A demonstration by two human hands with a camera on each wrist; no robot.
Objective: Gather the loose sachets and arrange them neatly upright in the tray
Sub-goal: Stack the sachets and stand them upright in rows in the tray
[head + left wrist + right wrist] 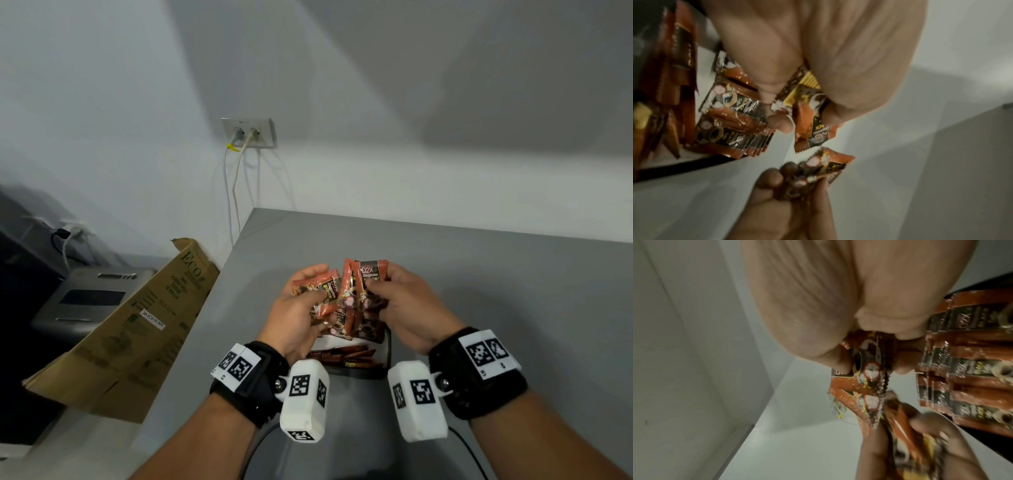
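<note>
The loose sachets (346,291) are sitting bunched in both your hands above the tray (386,356); your left hand (298,318) is gripping several, your right hand (407,308) is pinching others upright, over the grey table (513,291).

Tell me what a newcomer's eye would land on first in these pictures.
First, the two hands meeting over the grey counter: the left hand grips a loose bunch of orange-brown sachets, and the right hand pinches a few more held upright. Just below them sits the tray, with sachets already inside. Off to the left, flattened cardboard leans against the counter's edge.
</note>
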